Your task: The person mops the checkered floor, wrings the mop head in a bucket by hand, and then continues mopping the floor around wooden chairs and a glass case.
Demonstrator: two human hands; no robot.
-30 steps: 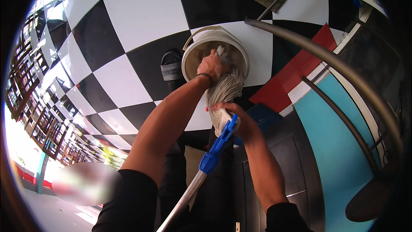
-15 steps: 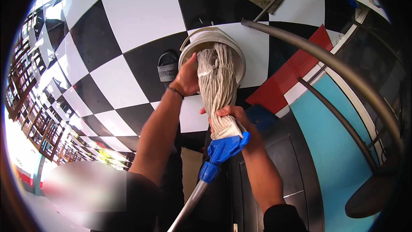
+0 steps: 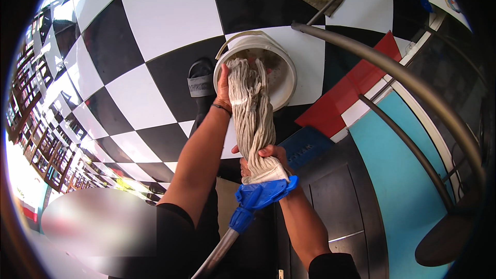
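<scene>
A mop with pale grey string strands and a blue clamp lies across both my hands. Its metal handle runs down toward my body. My right hand is wrapped round the strands just above the clamp, with fingertips showing on both sides. My left hand grips the strands' upper left side; its thumb shows and its other fingers are hidden under them. The strand ends hang over the mouth of a whitish bucket. The bucket's inner bottom looks brownish and stained.
The bucket stands on a black and white checkered floor, with a sandalled foot to its left. A curved metal bar, a red panel and a blue mat are at the right. A dark door is nearer me.
Both hands have drawn the mop toward me and slightly left. More of the bucket's inside shows now, and the clamp sits lower in view.
</scene>
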